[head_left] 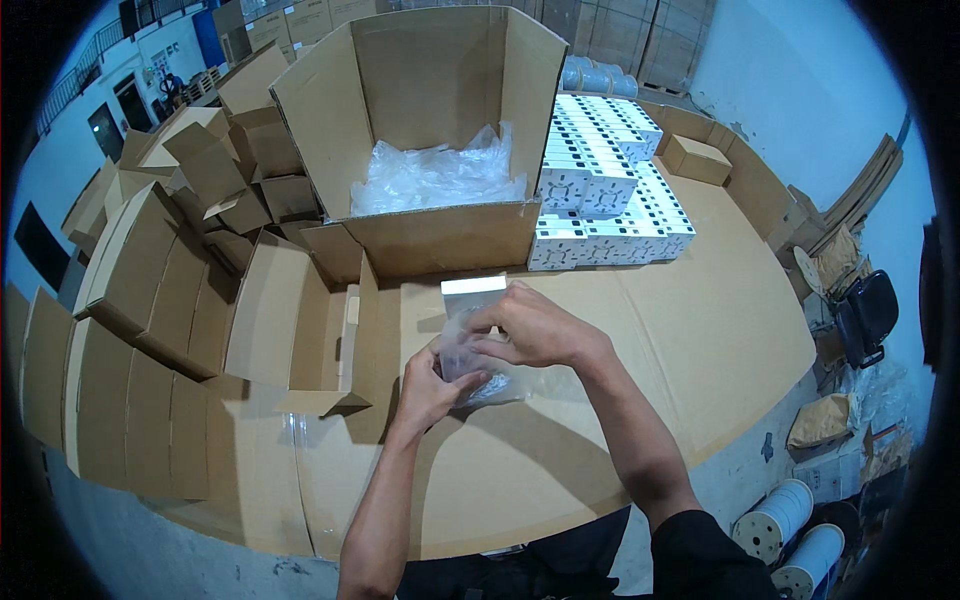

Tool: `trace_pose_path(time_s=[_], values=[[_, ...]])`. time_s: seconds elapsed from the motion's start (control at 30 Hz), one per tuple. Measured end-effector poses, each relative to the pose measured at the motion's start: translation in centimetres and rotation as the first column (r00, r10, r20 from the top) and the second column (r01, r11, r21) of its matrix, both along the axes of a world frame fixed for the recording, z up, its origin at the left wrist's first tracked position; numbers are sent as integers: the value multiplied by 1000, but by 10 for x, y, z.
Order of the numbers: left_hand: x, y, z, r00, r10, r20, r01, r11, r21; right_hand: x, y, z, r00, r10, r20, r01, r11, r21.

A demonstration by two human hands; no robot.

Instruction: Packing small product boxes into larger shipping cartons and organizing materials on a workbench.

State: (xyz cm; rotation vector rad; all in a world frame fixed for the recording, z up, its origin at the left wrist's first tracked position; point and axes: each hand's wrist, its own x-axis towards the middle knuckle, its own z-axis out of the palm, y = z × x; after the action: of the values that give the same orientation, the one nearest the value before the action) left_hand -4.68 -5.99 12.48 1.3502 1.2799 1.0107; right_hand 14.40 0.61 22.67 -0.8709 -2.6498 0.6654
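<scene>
Left hand [424,390] pinches bag [505,388], right hand [540,325] pinches it by white box [474,287]. Likely bagging or unbagging; next needs steady left.

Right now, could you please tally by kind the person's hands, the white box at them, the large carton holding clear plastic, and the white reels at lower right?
Hands: 2 (left hand, right hand)
White box: 1
Large carton: 1
White reels: 2
Total: 6
</scene>
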Motion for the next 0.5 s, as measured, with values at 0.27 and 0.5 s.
trace_pose_path(time_s=[0.27,0.5], values=[[3,-7,10,1000,4,27,-2,997,-74,-4,-2,-9,972,-61,-228,59,998,-17],[3,-4,2,999,12,49,-8,998,-63,-11,6,-28,860,-168,-481,270,951,151]])
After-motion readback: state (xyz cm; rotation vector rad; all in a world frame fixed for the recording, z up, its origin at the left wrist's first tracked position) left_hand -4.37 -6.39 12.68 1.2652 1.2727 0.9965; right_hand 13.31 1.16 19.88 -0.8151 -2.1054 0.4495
